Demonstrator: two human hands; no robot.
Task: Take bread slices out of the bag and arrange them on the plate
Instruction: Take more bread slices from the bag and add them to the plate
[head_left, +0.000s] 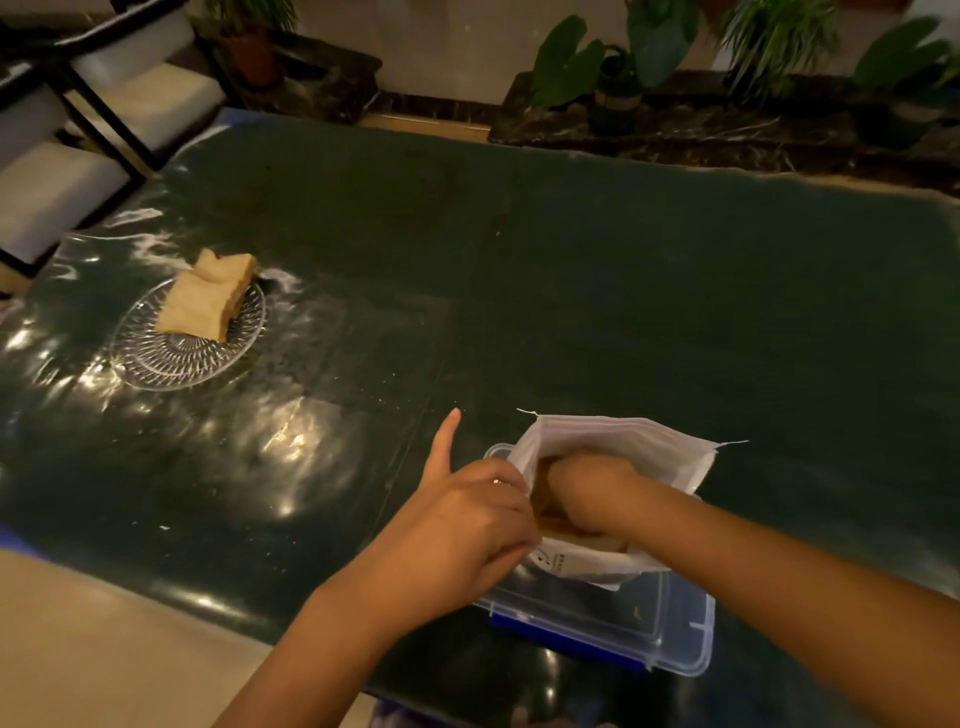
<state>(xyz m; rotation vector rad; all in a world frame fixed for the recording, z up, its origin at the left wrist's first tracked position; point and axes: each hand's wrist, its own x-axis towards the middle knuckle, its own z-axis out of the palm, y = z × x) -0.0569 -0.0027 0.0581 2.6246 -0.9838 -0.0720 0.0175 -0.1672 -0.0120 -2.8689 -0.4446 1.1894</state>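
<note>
Now, right hand (582, 493): deep in the bag (613, 457), grip hidden, cannot tell
Left hand (467, 525): pinching the bag's edge
Bread (208, 299): slices on the plate (171, 358), far left on the counter (571, 260)
Risk: a soft slice tearing if it snags on the bag mouth

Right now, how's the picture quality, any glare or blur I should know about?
Head view: dim, warm light; bright glare patches on the dark glossy table near the glass plate; wide-angle bending curves the table's far edge; the plants behind look soft; the right hand inside the bag is shadowed.
</note>
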